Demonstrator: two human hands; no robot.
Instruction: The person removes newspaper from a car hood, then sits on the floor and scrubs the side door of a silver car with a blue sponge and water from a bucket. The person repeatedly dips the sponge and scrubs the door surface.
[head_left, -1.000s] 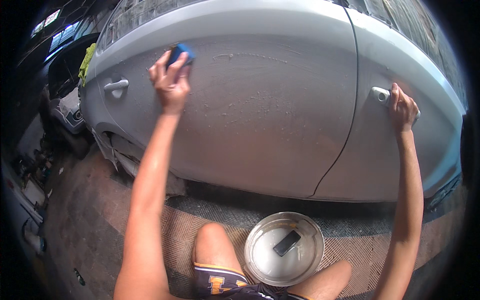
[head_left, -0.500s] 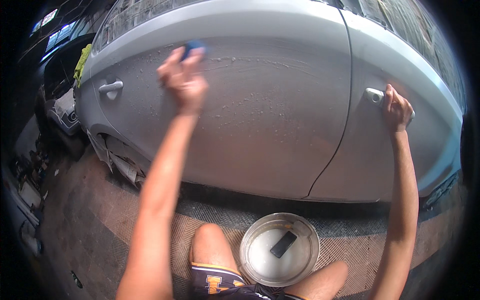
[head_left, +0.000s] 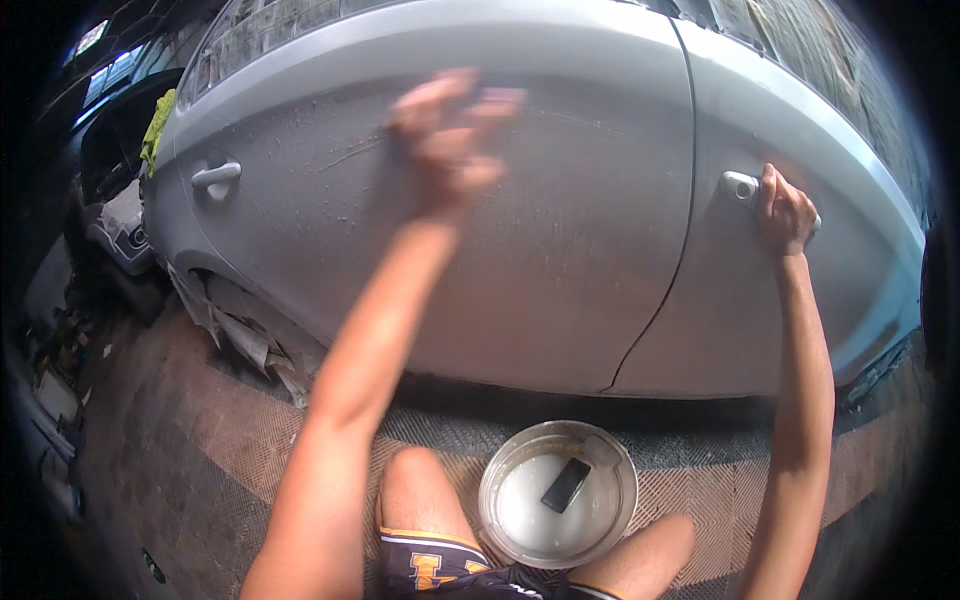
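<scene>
A wet, dull grey car door panel (head_left: 560, 250) stretches in front of me. My left hand (head_left: 445, 140) is against its upper part, smeared by motion, with fingers bent. A bluish-purple tint shows at its fingertips, where the earlier frame shows a small blue pad; the pad itself is mostly hidden or blurred now. Water beads and thin streaks lie on the panel around that hand. On the door to the right, my right hand (head_left: 787, 210) is closed round a white door handle (head_left: 742, 187), whose round lock end sticks out to the left of my fingers.
Between my knees stands a round metal basin (head_left: 490, 510) of whitish liquid, with a dark oblong block (head_left: 566, 485) in it. Another door handle (head_left: 217, 175) is at the left. Masking sheets cover the windows and wheel arch. A yellow-green cloth (head_left: 157, 130) hangs at the car's left end.
My left hand has swept to the right across the panel, and many of the water beads there have been spread or thinned. The right hand stays on its handle.
</scene>
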